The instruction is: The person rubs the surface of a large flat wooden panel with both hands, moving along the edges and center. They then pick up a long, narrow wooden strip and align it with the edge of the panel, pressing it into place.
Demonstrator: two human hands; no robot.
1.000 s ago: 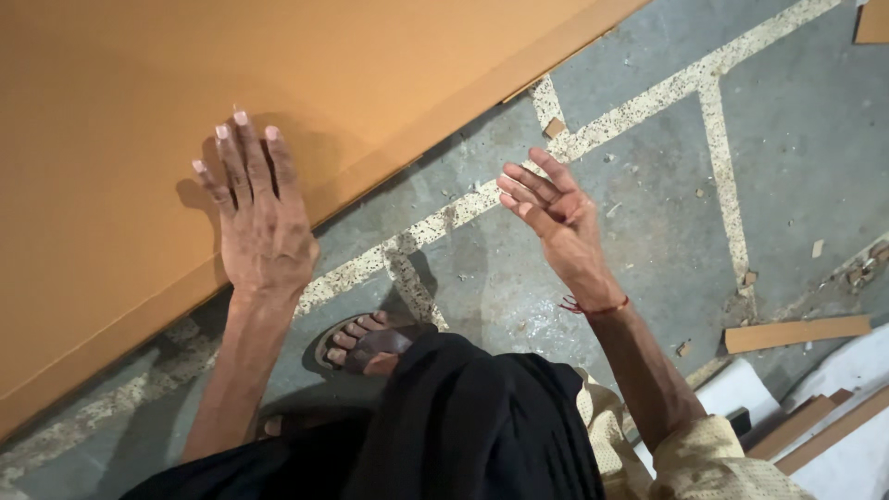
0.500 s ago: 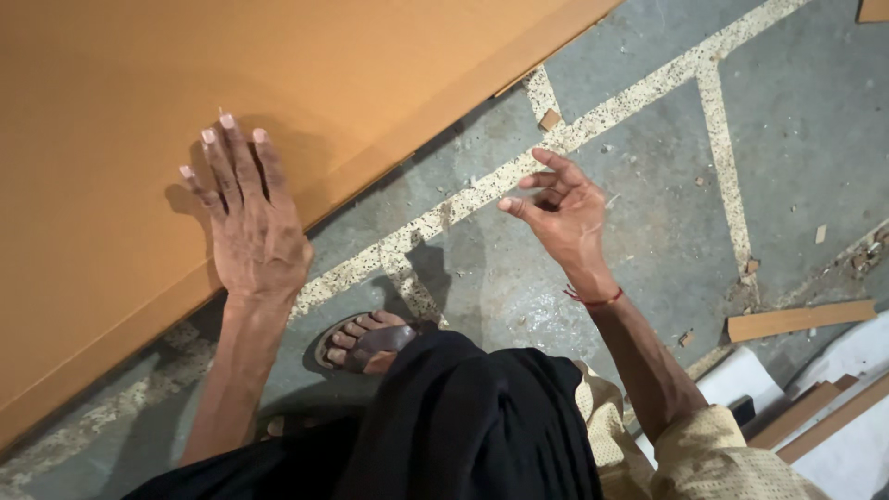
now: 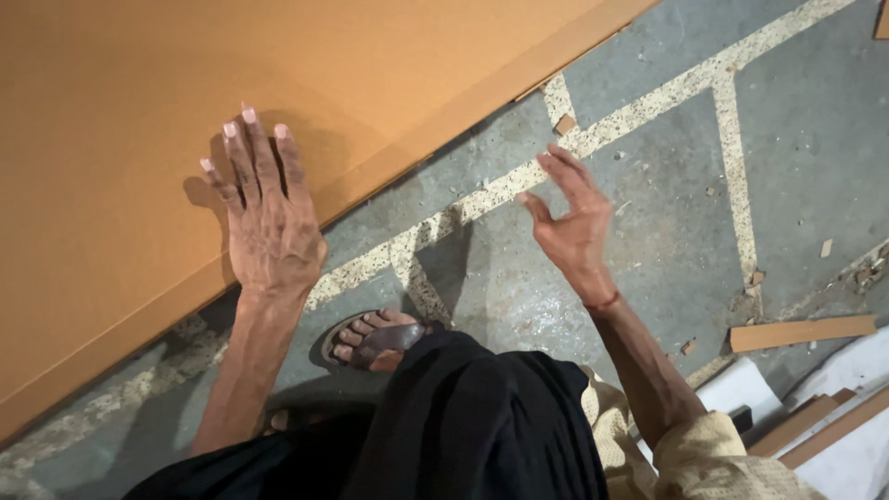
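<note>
Fingers (image 3: 248,153) of the left hand (image 3: 269,227) are spread flat, palm down, on the large orange-brown board (image 3: 111,130), gripping nothing; the board's long edge (image 3: 389,181) runs just beside the little-finger side and the wrist. Fingers (image 3: 565,176) of the right hand (image 3: 576,231) are loosely curled and parted in the air, empty, above the grey floor (image 3: 667,231), apart from the board.

Step in hand, as judged: steadying or shifting the sheet. It is best done with pressure spread through the whole palm, kept back from the thin edge, which could chip.

Board: smooth, matt, uniform in colour, lying flat and extending past the frame beyond the fingertips. Floor: grey with pale speckled strips (image 3: 732,176). A sandalled foot (image 3: 370,338) is seen below the left wrist. Offcut strip (image 3: 801,331) and small chips (image 3: 563,123) lie to the right of the right fingers.
</note>
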